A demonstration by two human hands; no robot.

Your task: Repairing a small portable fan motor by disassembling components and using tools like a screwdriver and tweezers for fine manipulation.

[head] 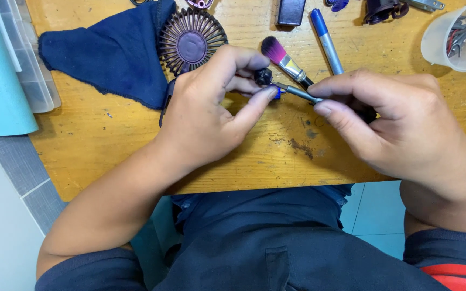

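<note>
- The wooden desk [136, 156] carries everything; its near edge runs just under both wrists.
- A dark blue cloth [109, 51] lies toward the far left corner, with a round purple fan grille [192, 40] touching its right side.
- A clear plastic cup [457, 37] of small metal parts stands at the far right edge.
- The left hand [206, 113] sits at the desk's middle, thumb and fingers pressed together on a small black part [264, 76] with a bit of blue at the thumb tip; what that part is, I cannot quite tell.
- The right hand [400, 121] pinches a slim screwdriver [297, 92] between thumb and forefinger, its tip meeting the part.
- A pink-tipped brush [284, 60] and a blue pen [326, 42] lie just beyond the hands.
- To do this well, it seems best to keep the shaft in line with the part, hold the part firmly, and turn with light, steady pressure.
</note>
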